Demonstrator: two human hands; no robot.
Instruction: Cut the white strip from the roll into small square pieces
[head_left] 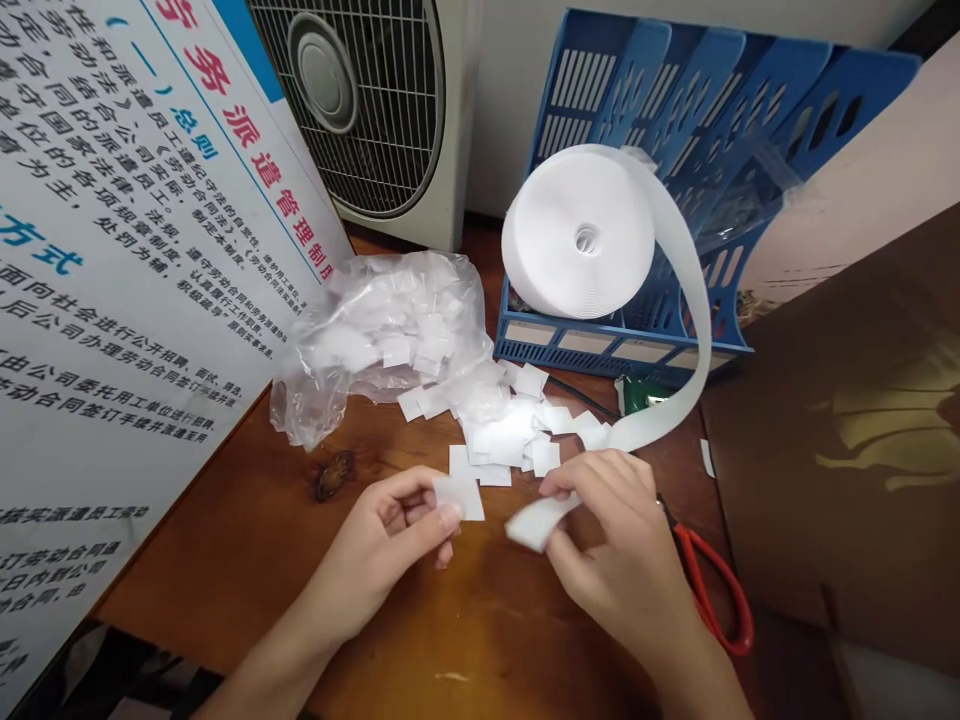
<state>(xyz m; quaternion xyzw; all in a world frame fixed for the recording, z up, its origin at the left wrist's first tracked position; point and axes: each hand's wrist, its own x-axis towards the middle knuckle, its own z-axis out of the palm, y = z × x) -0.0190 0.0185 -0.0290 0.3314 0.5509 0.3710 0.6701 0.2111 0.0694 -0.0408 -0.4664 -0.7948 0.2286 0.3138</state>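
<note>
Between the thumb and fingers of my left hand (409, 530) is a small white square (463, 497), cut from tape by its look. My right hand (611, 535) pinches the free end of a white tape strip (536, 522), which sticks out toward the left hand. The strip seems to run back behind the right hand to a large roll of white tape (574, 235). A loose pile of white squares (502, 435) lies just beyond both hands. Scissors with red handles (724, 590) rest beside my right wrist, their blades mostly hidden by the hand.
A clear plastic bag (397, 320) holding more white squares lies at the back left. The roll leans on a blue file rack (645, 100). Behind stand a fan (367, 110) and, at left, a printed board (150, 300). A brown box (847, 450) borders the wooden table (457, 640) at right.
</note>
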